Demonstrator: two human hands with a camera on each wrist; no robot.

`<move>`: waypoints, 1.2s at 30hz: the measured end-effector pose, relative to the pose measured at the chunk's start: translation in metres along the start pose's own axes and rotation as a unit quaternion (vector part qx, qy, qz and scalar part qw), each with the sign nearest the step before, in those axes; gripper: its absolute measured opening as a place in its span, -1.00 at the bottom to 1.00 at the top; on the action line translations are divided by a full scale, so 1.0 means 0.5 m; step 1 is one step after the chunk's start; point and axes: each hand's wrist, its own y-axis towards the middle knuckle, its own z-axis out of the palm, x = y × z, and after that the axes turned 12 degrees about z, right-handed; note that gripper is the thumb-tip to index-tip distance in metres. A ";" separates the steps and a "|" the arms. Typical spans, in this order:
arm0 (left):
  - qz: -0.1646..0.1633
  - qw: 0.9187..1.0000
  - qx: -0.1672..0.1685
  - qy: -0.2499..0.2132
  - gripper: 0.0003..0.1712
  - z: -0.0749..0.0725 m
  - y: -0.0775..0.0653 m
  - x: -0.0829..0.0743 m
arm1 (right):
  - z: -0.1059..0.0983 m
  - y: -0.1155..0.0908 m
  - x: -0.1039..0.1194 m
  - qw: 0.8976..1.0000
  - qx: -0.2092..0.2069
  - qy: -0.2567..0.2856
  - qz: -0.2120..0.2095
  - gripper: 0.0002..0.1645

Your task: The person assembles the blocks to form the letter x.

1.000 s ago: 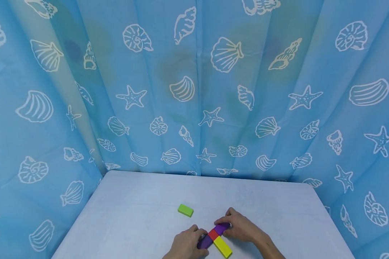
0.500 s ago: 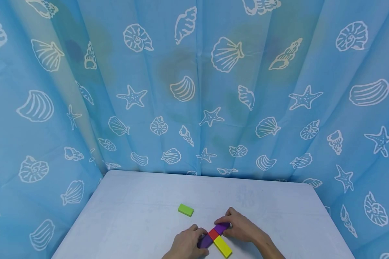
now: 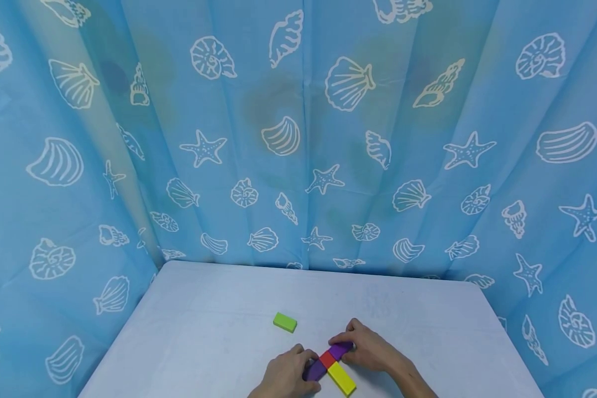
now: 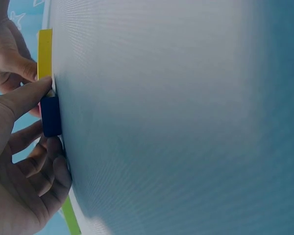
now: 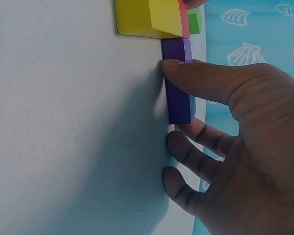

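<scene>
Several toy blocks touch one another near the table's front edge in the head view. A red block (image 3: 327, 360) sits between two purple blocks, and a yellow block (image 3: 342, 378) runs from it toward the front right. My left hand (image 3: 289, 373) pinches the left purple block (image 3: 315, 371), whose dark end (image 4: 51, 116) faces the left wrist camera. With thumb and fingers, my right hand (image 3: 370, 347) holds the right purple block (image 3: 340, 350). In the right wrist view its thumb lies along that block's side. Fingers partly cover both purple blocks.
A light green block (image 3: 285, 322) lies alone on the white table (image 3: 204, 320), farther back and left of the joined blocks. Behind and beside the table hangs a blue curtain (image 3: 298, 210) with white seashells and starfish.
</scene>
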 end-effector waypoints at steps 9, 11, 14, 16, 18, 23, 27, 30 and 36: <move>-0.007 1.000 0.007 -0.007 -0.46 -0.005 -0.002 -0.006 | -0.001 0.004 0.001 1.000 0.003 0.000 0.002 -0.54; -0.007 1.000 0.008 -0.007 -0.46 -0.005 -0.003 -0.005 | -0.002 0.005 0.000 1.000 0.003 0.000 0.000 -0.54; -0.005 1.000 0.006 -0.008 -0.46 -0.005 -0.003 -0.004 | -0.002 0.004 -0.001 1.000 0.004 0.001 -0.001 -0.54; -0.004 1.000 0.005 -0.008 -0.46 -0.005 -0.004 -0.003 | -0.002 0.004 -0.001 1.000 0.005 0.002 -0.001 -0.53; -0.003 1.000 0.004 -0.010 -0.45 -0.005 -0.006 -0.003 | -0.002 0.003 0.000 1.000 0.006 0.003 -0.001 -0.53; 0.001 1.000 0.000 -0.010 -0.45 -0.002 -0.008 -0.004 | -0.003 0.000 0.000 1.000 0.009 0.005 0.000 -0.53; 0.000 1.000 0.000 -0.014 -0.45 0.000 -0.009 -0.004 | -0.003 -0.002 0.000 1.000 0.011 0.008 -0.002 -0.53; -0.002 1.000 0.002 -0.016 -0.44 0.001 -0.009 -0.004 | -0.003 -0.003 0.000 1.000 0.010 0.009 -0.002 -0.53; -0.002 1.000 0.004 -0.012 -0.43 -0.001 -0.009 -0.004 | -0.002 0.000 -0.003 1.000 0.007 0.011 0.007 -0.48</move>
